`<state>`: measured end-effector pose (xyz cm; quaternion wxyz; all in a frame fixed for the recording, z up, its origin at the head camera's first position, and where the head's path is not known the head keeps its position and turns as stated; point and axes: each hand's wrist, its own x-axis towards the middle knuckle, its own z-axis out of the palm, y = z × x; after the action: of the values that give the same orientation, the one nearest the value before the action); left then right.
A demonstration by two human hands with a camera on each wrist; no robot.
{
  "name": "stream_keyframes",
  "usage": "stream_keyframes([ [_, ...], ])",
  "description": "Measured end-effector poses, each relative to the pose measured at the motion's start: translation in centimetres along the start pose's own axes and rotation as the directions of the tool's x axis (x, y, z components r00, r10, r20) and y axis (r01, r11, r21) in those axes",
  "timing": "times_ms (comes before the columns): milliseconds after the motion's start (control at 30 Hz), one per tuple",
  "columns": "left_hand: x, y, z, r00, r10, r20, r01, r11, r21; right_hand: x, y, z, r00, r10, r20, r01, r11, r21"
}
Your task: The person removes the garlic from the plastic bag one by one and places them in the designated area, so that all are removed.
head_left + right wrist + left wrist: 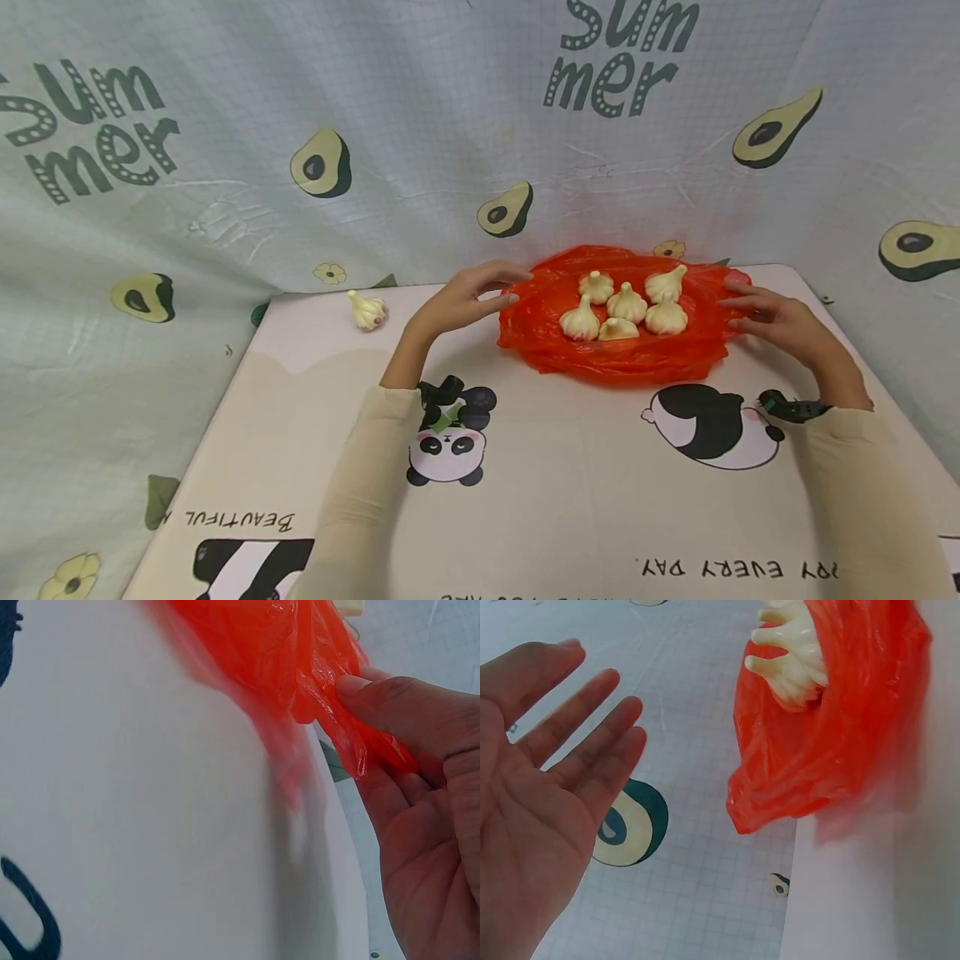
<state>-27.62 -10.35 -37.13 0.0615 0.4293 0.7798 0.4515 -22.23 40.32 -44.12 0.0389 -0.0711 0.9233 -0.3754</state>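
A red plastic bag lies spread at the back of the table, with several garlic bulbs in its opening. Beside the bag's left edge is my left hand; in the left wrist view its fingers are extended and apart from the plastic. At the right end, my right hand pinches the bag's edge between thumb and fingers, as the right wrist view shows with the gathered red plastic. One bulb in the bag is partly covered along the front.
A single garlic bulb lies on the table's back left corner. The table has a cover printed with pandas and lettering. Behind it hangs a pale curtain with avocado prints, close to the bag's far side.
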Motion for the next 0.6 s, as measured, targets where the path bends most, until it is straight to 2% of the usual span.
stream_keyframes([
  [200, 1.4, -0.1, 0.2, 0.997, -0.061, 0.057, 0.061, 0.998, 0.001, 0.0, 0.0, 0.1, 0.999, -0.039, -0.014, 0.038, 0.999, -0.014],
  [433, 3.5, -1.1, 1.0, 0.99, -0.08, 0.113, 0.09, 0.992, -0.084, 0.1, -0.3, -0.1, 0.999, -0.03, -0.014, 0.029, 0.999, -0.019],
  [600, 5.3, -2.0, 1.6, 0.981, -0.105, 0.166, 0.118, 0.99, -0.073, -0.1, -0.5, -0.2, 0.999, -0.033, -0.019, 0.032, 0.999, -0.012],
])
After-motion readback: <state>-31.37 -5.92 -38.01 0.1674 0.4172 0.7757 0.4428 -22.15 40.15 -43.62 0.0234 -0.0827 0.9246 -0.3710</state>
